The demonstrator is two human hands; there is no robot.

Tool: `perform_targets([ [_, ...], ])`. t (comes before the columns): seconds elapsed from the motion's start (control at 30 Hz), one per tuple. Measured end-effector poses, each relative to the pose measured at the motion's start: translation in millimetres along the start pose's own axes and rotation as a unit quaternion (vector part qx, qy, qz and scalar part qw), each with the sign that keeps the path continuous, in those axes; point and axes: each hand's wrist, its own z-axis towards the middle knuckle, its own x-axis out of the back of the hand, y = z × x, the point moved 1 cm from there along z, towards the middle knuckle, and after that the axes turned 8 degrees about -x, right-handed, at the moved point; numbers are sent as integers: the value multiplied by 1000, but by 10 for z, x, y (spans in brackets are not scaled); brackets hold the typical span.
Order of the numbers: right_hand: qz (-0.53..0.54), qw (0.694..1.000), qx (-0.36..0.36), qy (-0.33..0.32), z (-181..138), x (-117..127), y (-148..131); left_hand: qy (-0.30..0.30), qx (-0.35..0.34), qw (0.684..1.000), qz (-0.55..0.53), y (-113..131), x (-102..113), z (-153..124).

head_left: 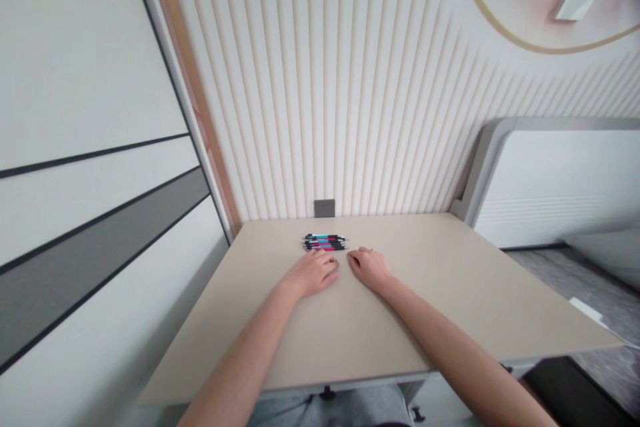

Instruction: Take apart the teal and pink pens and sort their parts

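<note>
Several pens (324, 240) with black, blue, red and white parts lie side by side in a small stack near the back of the beige table (450, 293). My left hand (314, 272) rests palm down just in front of them, its fingers apart and the fingertips close to the nearest red and black pen. Whether those fingertips touch the pen I cannot tell. To the right of the pen tips, my right hand (369, 268) lies on the tabletop with its fingers curled in. Nothing shows in its grasp, though its palm is hidden.
A dark wall socket (325, 208) sits behind the pens on the ribbed white wall (320, 80). On the left stands a white and grey cabinet (100, 227). A bed headboard (560, 180) is at the right. One table drawer handle (327, 393) shows at the front edge.
</note>
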Motion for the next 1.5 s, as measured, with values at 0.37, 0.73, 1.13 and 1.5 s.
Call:
perform_targets([
  [0.37, 27, 997, 68, -9, -43, 62, 21, -6, 3, 1000, 2, 27, 20, 10],
  [0.73, 39, 996, 81, -15, -43, 99, 55, 92, 164, 982, 7, -397, 25, -260],
  [1.13, 8, 998, 4, 63, 309, 10, 33, 47, 81, 996, 3, -293, 11, -243],
  [1.5, -6, 997, 36, 60, 399, -38, -36, 3, -12, 1000, 0, -168, 0, -132],
])
